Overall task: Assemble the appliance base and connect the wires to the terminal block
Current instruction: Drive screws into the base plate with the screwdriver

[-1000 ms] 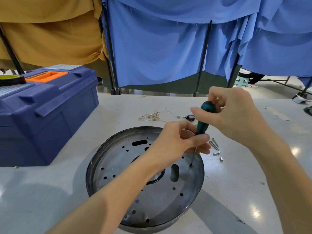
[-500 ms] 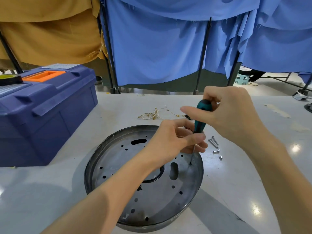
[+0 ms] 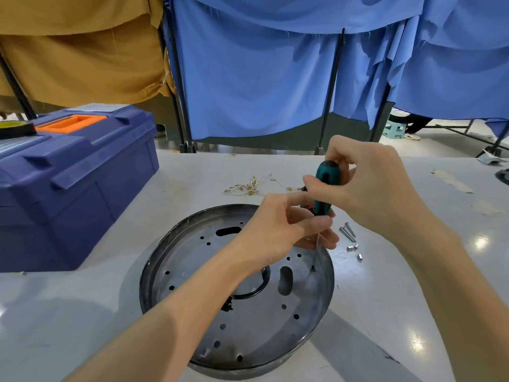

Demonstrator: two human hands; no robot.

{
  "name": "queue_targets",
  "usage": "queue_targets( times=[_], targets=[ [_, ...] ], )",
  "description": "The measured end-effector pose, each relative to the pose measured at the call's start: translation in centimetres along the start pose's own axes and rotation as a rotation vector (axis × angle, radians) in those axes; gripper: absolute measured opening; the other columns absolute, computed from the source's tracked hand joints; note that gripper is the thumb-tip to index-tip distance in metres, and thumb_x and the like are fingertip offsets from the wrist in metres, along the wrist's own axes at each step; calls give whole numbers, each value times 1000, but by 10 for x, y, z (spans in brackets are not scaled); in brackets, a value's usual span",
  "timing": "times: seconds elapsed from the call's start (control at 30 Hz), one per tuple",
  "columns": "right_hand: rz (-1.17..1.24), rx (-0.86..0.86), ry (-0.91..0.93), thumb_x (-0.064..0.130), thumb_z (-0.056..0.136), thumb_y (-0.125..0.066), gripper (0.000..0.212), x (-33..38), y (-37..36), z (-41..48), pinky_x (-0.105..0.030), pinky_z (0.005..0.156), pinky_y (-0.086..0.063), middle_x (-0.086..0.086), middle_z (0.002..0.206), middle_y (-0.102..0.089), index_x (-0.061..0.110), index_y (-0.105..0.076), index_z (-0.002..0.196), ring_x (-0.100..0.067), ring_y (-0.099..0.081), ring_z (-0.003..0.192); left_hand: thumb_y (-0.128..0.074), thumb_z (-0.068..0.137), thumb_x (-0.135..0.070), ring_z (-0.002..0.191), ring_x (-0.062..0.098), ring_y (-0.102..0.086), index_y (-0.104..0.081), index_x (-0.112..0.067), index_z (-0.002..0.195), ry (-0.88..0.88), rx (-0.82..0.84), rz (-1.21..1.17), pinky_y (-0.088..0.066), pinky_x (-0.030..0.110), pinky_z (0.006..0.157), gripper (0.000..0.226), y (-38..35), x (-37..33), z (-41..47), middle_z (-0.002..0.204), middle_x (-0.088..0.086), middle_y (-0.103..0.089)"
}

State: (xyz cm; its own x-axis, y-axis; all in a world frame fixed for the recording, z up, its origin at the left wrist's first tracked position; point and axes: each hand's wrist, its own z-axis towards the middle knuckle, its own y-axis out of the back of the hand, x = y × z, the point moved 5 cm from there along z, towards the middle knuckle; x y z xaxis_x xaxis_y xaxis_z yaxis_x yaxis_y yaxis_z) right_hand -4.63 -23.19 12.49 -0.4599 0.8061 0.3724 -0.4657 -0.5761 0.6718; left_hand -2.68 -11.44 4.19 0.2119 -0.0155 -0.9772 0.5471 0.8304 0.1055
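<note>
From my remote seat I see blue curtains [image 3: 261, 78] and a tan cloth [image 3: 77, 51] hanging along the far side, at twelve o'clock of the pale tabletop [image 3: 399, 299]. A big blue toolbox [image 3: 82, 188] with an orange handle sits at ten o'clock of the work, and a roll of dark tape [image 3: 15, 129] lies on its lid. The appliance base [image 3: 261, 334], a round metal pan full of holes and slots, lies flat in the middle of the tabletop, right in front of me. Both forearms reach over it from six o'clock. My right hand [image 3: 369, 188] is wrapped round the green handle of the screwdriver [image 3: 324, 186], holding it nearly upright. My left hand [image 3: 278, 230] pinches the thin shaft just under the handle, fingers curled about it. The tip stands on a small screw [image 3: 313, 268] in the pan between two and three o'clock, close to the rim. A tangle of thin wires [image 3: 250, 186] with brass ends lies at twelve o'clock beyond the base. Loose bolts [image 3: 347, 232] and tiny spacers [image 3: 354, 248] lie at two o'clock, just outside the rim.
</note>
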Motion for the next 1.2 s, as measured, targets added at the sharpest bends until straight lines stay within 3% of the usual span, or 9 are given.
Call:
queue_targets(
  times=[0.13,0.27,0.43,0.53,0.63,0.73,0.93,1.07,1.2],
  targets=[
    [173,120,-8,49,75,-66,28,-1,6,-1,-15,50,-48,12,74,-65,25,-69,89,-8,-62,49,-46,101,-7,92,23,-73,-63,-5,116,20,53,6,-58,29,85,23,1,1,0,96,12,-75],
    [343,153,-32,26,82,-72,14,-4,1,-3,-17,49,-50,5,73,-66,15,-69,90,-16,-65,46,-52,99,-12,93,23,-73,-62,-7,119,37,57,-39,-57,31,87,22,1,0,-3,100,10,-75],
    [-37,-78,15,49,76,-69,42,0,4,-1,-31,51,-42,1,54,-50,16,-47,62,-16,-46,48,-66,91,-13,86,25,-74,-65,-2,110,19,-2,-20,-59,30,81,22,-2,0,0,92,14,-75],
    [-28,33,-5,64,74,-62,50,2,1,-1,-35,51,-46,0,53,-54,16,-57,61,-15,-49,46,-52,99,-8,92,23,-73,-67,-3,110,36,57,-16,-58,28,84,18,-3,1,1,96,14,-75],
    [223,167,-43,47,77,-68,34,1,-1,-3,-26,53,-55,13,73,-66,20,-73,98,-8,-63,49,-45,103,-7,97,23,-72,-66,-4,113,51,86,-38,-56,29,88,24,0,2,0,102,13,-75],
    [283,117,-63,38,79,-69,23,-4,3,-2,-20,48,-53,6,61,-65,16,-69,84,-12,-62,43,-51,100,-12,97,24,-72,-62,-3,117,50,78,-49,-55,35,93,22,-2,2,-1,104,11,-75],
    [-48,-50,-29,56,76,-68,49,0,2,-1,-27,51,-33,3,50,-41,19,-42,56,-14,-37,47,-54,98,-11,93,24,-73,-64,0,114,63,51,-50,-57,29,88,21,-5,5,2,99,16,-74],
    [276,176,-58,40,80,-71,23,2,1,-4,-17,49,-50,9,81,-67,23,-71,95,-11,-64,47,-44,103,-11,101,26,-71,-62,1,119,75,98,-96,-55,32,92,27,-1,5,1,107,16,-73],
    [271,85,-71,33,80,-75,17,-3,2,-2,-13,47,-46,6,63,-65,18,-66,79,-5,-62,44,-57,97,-13,99,28,-72,-62,-2,118,63,71,-121,-56,36,92,24,0,4,0,108,13,-73]
  ],
)
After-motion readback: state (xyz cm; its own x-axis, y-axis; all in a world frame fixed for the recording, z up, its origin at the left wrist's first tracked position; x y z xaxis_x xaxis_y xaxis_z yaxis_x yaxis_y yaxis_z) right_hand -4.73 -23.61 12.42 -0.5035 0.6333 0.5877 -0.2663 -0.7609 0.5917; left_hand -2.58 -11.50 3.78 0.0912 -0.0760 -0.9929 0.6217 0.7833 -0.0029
